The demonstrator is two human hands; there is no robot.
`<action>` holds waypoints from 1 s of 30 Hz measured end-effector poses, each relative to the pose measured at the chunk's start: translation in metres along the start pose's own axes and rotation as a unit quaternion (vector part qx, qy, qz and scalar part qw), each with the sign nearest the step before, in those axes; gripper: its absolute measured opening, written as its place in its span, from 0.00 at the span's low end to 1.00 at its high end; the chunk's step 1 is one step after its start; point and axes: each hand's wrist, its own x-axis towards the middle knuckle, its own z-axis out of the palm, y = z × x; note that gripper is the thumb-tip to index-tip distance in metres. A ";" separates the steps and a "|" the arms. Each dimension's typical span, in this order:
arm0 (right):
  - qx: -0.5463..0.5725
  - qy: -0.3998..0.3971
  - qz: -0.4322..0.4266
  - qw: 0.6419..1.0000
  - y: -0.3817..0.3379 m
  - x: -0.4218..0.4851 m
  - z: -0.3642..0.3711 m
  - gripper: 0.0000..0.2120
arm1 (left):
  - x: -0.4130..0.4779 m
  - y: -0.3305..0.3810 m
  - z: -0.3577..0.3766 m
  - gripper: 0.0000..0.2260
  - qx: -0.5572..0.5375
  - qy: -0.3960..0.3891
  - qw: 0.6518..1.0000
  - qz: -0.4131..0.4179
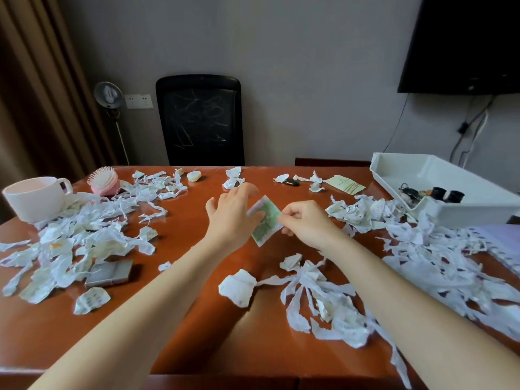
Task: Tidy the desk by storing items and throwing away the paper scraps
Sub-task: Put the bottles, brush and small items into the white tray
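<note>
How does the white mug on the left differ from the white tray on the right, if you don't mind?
The mug is round, deep and has a handle; the tray is rectangular, shallow and has none. The mug looks empty inside, while the tray holds small dark items in one corner. Both are white and stand among the paper scraps.

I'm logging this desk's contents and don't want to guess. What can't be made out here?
Head view only:
- Green note: print blurred, partly covered by the left hand and right hand.
- Tray: its small dark items too small to identify.
- Grey case: half buried under paper scraps.
- Right desk edge: cut off by the frame.
</note>
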 end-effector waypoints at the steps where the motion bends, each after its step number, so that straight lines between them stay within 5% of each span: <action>1: 0.008 0.012 0.009 1.000 0.001 0.004 -0.005 0.08 | 0.002 0.003 0.003 0.17 0.014 0.003 1.000 0.021; 8: 0.075 0.043 0.056 0.995 0.015 0.034 -0.034 0.09 | 0.019 0.036 0.038 0.29 0.042 -0.067 0.992 0.103; 16: 0.071 -0.018 0.059 0.996 0.043 0.076 -0.064 0.10 | 0.065 0.051 0.082 0.12 -0.179 -0.047 0.982 0.031; 23: -0.190 0.087 0.078 0.975 0.099 0.143 -0.096 0.11 | 0.083 0.026 0.102 0.12 -0.355 0.064 0.920 -0.152; 27: -0.320 0.123 0.129 0.930 0.122 0.177 -0.097 0.16 | 0.082 0.027 0.107 0.10 -0.359 0.068 0.922 -0.126; 30: -0.314 0.114 0.172 0.927 0.134 0.199 -0.099 0.20 | 0.084 0.024 0.109 0.08 -0.366 0.075 0.921 -0.114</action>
